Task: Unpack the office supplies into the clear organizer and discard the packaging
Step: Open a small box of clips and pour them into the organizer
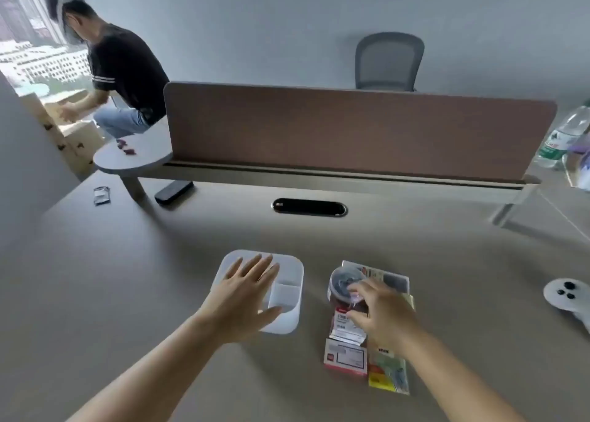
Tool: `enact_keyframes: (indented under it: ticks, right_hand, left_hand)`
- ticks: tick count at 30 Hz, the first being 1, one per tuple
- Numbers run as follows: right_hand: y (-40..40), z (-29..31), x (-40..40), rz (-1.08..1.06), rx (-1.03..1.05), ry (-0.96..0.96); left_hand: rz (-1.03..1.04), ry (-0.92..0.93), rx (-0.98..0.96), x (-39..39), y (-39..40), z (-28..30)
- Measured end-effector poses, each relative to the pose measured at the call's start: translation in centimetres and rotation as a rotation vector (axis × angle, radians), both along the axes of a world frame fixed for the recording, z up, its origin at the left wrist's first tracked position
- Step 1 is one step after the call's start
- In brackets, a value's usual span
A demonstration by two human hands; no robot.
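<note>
On the wide beige desk, the white translucent plastic organizer sits near the front edge, the left hand flat over it, fingers spread. At its three o'clock, the right hand pinches a round clear tub atop stacked stationery packets. A white game controller lies farther right.

Organizer — translucent white; divider brown

Clear compartmented organizer upright on desk, well left of stacked supply packets and round tub.
</note>
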State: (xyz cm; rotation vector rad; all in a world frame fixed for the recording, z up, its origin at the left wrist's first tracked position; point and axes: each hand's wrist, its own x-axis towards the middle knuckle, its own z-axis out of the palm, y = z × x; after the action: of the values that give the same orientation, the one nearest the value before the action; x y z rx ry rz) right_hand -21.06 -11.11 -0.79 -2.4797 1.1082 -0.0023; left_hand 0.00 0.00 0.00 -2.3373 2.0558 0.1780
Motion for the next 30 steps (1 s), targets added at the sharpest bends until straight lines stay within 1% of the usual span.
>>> enact_keyframes:
  ticks: [1,3,5,8,12,15,17,19,21,23,27,30]
  right_hand:
    - [0.0,-0.8,0.0,0.015,0.012,0.06]
    - [0.2,-2.2,0.1,0.038,-0.001,0.122]
    - [0.4,-3.1,0.2,0.036,-0.016,0.149]
    - [0.3,-3.7,0.4,0.02,-0.013,0.078]
    - [0.2,-3.2,0.7,0.013,0.077,-0.002]
    - [0.2,-1.6,1.0,-0.003,0.125,-0.166]
    - [0.2,-0.2,1.5,0.023,0.12,-0.278]
    - [0.5,1.3,2.0,0.065,0.107,-0.345]
    - [0.8,2.6,2.6,0.108,0.104,-0.402]
    - [1.2,3.6,3.2,0.141,0.106,-0.44]
    - [1.6,4.6,4.2,0.162,0.114,-0.481]
    - [1.8,5.2,4.8,0.157,0.15,-0.484]
  left_hand:
    - [-0.001,0.037,0.022,-0.1,0.1,-0.3]
    - [-0.008,0.058,0.026,-0.4,0.5,-1.2]
    - [-0.013,0.072,-0.01,-0.3,0.7,-2.1]
    - [-0.026,0.087,-0.019,-0.7,0.6,-2.3]
    - [-0.043,0.133,-0.034,-1.1,-0.1,-1.5]
    - [-0.039,0.193,-0.036,-1.7,-0.9,-0.2]
    - [-0.03,0.245,-0.049,-2.1,-1.4,0.8]
    - [0.014,0.33,-0.067,-2.2,-1.7,1.5]
    - [0.064,0.455,-0.078,-2.4,-1.9,2.2]
    - [0.077,0.533,-0.098,-2.4,-1.9,2.7]
    - [0.124,0.667,-0.195,-1.7,-1.6,3.4]
    - [0.144,0.756,-0.222,-1.1,-1.2,3.5]
